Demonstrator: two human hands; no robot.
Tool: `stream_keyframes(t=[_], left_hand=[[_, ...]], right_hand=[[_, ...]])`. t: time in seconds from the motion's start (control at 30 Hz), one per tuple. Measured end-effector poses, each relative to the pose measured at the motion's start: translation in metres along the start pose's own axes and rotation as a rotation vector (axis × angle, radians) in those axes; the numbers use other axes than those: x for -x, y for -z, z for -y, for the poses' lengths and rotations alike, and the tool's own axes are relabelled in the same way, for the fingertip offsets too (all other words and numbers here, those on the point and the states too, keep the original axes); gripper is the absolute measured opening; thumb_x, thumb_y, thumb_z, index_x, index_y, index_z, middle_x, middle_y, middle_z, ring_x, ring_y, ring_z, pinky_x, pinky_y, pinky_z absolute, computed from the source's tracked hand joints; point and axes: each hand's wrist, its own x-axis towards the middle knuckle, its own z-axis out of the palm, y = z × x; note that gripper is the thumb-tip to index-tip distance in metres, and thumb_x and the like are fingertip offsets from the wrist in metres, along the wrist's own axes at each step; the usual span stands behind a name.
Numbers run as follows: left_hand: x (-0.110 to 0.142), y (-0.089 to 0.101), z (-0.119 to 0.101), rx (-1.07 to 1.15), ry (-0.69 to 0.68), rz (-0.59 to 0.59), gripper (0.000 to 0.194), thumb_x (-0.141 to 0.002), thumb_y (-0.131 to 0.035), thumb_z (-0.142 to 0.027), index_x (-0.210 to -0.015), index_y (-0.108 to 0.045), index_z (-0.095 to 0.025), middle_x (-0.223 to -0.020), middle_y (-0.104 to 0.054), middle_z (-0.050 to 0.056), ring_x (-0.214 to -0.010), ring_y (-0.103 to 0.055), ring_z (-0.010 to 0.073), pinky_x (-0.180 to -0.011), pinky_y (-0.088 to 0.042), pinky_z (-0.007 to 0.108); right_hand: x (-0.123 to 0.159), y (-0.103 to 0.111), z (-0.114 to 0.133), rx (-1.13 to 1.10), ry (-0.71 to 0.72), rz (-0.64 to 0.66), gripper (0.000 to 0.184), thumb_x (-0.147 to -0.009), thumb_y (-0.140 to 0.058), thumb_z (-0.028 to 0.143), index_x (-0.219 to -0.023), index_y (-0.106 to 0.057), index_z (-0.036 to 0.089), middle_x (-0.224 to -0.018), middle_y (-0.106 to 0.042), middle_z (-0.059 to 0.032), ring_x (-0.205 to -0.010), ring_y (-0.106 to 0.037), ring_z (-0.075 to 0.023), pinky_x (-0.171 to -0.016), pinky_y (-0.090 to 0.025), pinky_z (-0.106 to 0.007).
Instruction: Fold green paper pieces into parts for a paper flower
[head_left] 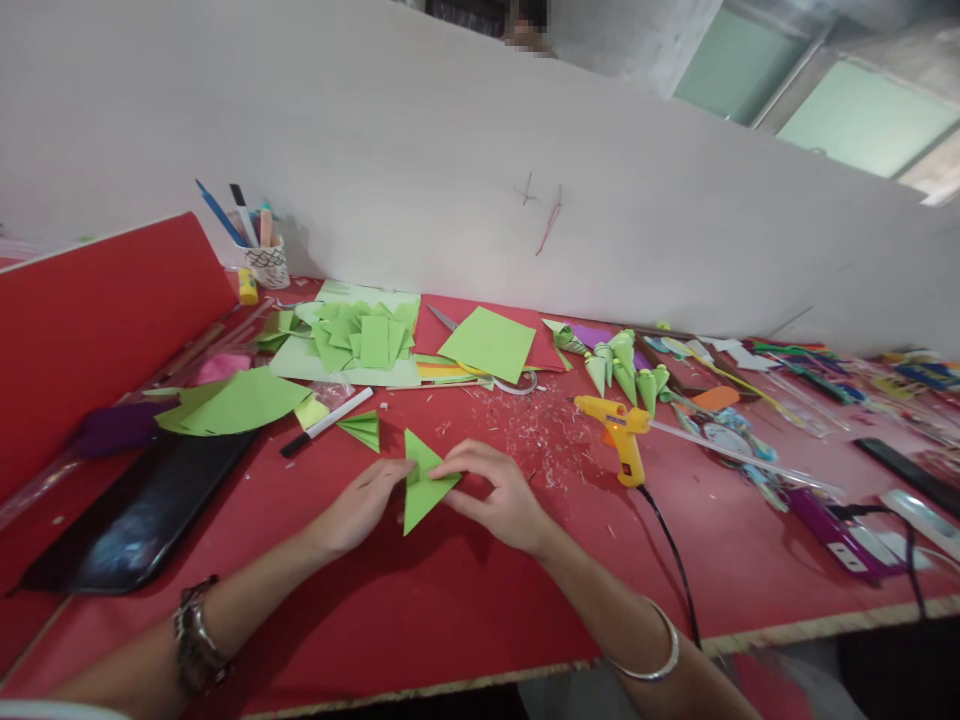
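A light green piece of paper, folded into a triangle, is held between my two hands just above the red table. My left hand pinches its left edge. The fingers and thumb of my right hand close on its right corner. A small pleated green paper piece lies just beyond my left hand, with a black-and-white marker beside it. To the right of my right hand rests a yellow glue gun with a black cord.
Green paper squares are heaped at the back, next to a larger green sheet over scissors. Rolled green paper cones stand farther right. A black tablet-like slab, a pen cup and a purple power strip flank the work area.
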Motion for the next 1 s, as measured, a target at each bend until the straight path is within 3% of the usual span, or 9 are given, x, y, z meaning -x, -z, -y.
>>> stream_keyframes(t=[0.13,0.23,0.47,0.57,0.73,0.83,1.0], left_hand=[[0.001,-0.002,-0.005,-0.023,-0.095,0.177,0.043,-0.081,-0.024,-0.037,-0.055,-0.052,-0.017,-0.052,-0.05,-0.001,-0.054,-0.048,0.0143,-0.066,-0.04,0.026],[0.001,-0.004,-0.006,-0.022,-0.174,0.23,0.036,-0.08,-0.027,-0.032,-0.062,-0.054,-0.016,-0.059,-0.052,-0.001,-0.052,-0.045,0.0119,-0.059,-0.04,0.023],[0.001,-0.003,-0.002,-0.001,-0.221,0.29,0.036,-0.082,-0.026,-0.029,-0.074,-0.058,-0.014,-0.064,-0.053,0.0,-0.053,-0.045,0.0104,-0.058,-0.04,0.022],[-0.002,-0.003,0.0,0.002,-0.248,0.281,0.037,-0.083,-0.027,-0.035,-0.07,-0.056,-0.014,-0.062,-0.051,0.0,-0.051,-0.044,0.0104,-0.055,-0.038,0.023],[-0.007,-0.007,0.004,-0.141,-0.247,0.131,0.032,-0.079,-0.043,-0.039,-0.058,-0.047,-0.015,-0.054,-0.045,-0.003,-0.051,-0.042,0.0099,-0.05,-0.033,0.02],[-0.008,-0.007,0.004,-0.153,-0.255,0.156,0.032,-0.082,-0.04,-0.036,-0.061,-0.05,-0.015,-0.055,-0.048,-0.003,-0.052,-0.043,0.0098,-0.05,-0.033,0.02],[-0.008,-0.005,0.005,-0.196,-0.276,0.174,0.031,-0.084,-0.036,-0.033,-0.069,-0.057,-0.014,-0.054,-0.05,-0.004,-0.05,-0.045,0.0091,-0.049,-0.033,0.018]], right_hand=[[-0.001,-0.001,-0.003,-0.057,-0.02,-0.066,0.011,-0.077,-0.057,0.029,-0.077,-0.063,0.02,-0.078,-0.058,-0.0027,-0.073,-0.055,-0.0134,-0.069,-0.044,-0.028],[-0.002,-0.002,-0.004,-0.087,-0.078,-0.082,0.015,-0.078,-0.056,0.028,-0.068,-0.06,0.018,-0.07,-0.056,-0.0015,-0.067,-0.054,-0.0118,-0.065,-0.044,-0.026],[-0.001,-0.005,-0.005,-0.186,-0.183,-0.082,0.011,-0.078,-0.053,0.026,-0.072,-0.055,0.017,-0.061,-0.053,0.0025,-0.058,-0.051,-0.0092,-0.061,-0.042,-0.023],[-0.001,-0.006,-0.006,-0.166,-0.198,-0.085,0.012,-0.079,-0.052,0.026,-0.07,-0.054,0.017,-0.062,-0.053,0.0023,-0.06,-0.051,-0.0094,-0.063,-0.041,-0.024],[-0.001,-0.009,-0.007,-0.195,-0.238,-0.116,0.01,-0.074,-0.056,0.024,-0.08,-0.05,0.018,-0.068,-0.054,0.0016,-0.064,-0.053,-0.0103,-0.06,-0.042,-0.023],[-0.001,-0.01,-0.008,-0.228,-0.249,-0.105,0.014,-0.076,-0.053,0.023,-0.089,-0.048,0.018,-0.071,-0.055,0.0012,-0.065,-0.054,-0.0102,-0.06,-0.043,-0.023],[0.0,-0.011,-0.008,-0.26,-0.345,0.012,0.015,-0.081,-0.047,0.027,-0.092,-0.048,0.017,-0.056,-0.051,0.0047,-0.045,-0.045,-0.0068,-0.046,-0.039,-0.019]])
